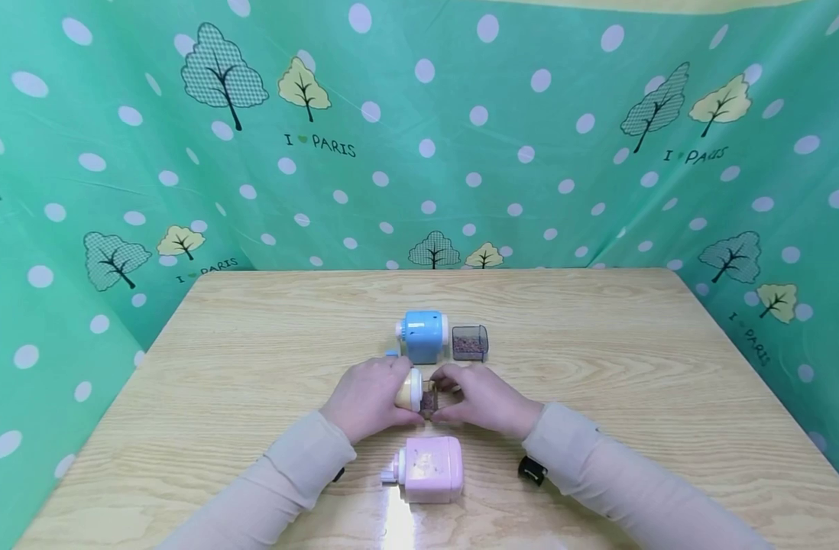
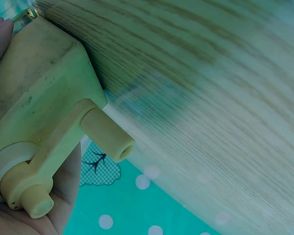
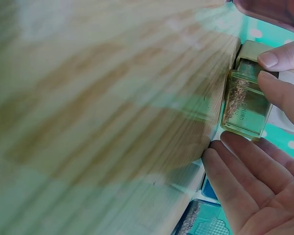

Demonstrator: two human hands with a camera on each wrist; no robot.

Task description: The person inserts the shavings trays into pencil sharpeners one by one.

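My left hand (image 1: pixel 367 393) grips a pale yellow crank pencil sharpener (image 1: pixel 407 391) in the middle of the table. In the left wrist view its crank handle (image 2: pixel 63 139) sticks out beside the palm. Thumb and fingers of my right hand (image 1: pixel 487 399) hold a clear yellowish shavings drawer (image 3: pixel 246 105) by its opposite ends. Dark shavings lie inside the drawer. It stands partly out of the sharpener's body, still lined up with its opening. In the right wrist view, the left hand's thumb (image 3: pixel 284 56) lies near the drawer's inner end.
Beyond the hands stands a blue pencil sharpener (image 1: pixel 422 334), with its shavings-filled clear drawer (image 1: pixel 470 333) lying to the right of it. Closer to me a pink pencil sharpener (image 1: pixel 433 470) rests on the wooden table (image 1: pixel 289 321). A green dotted curtain (image 1: pixel 461 84) surrounds the table's back and sides.
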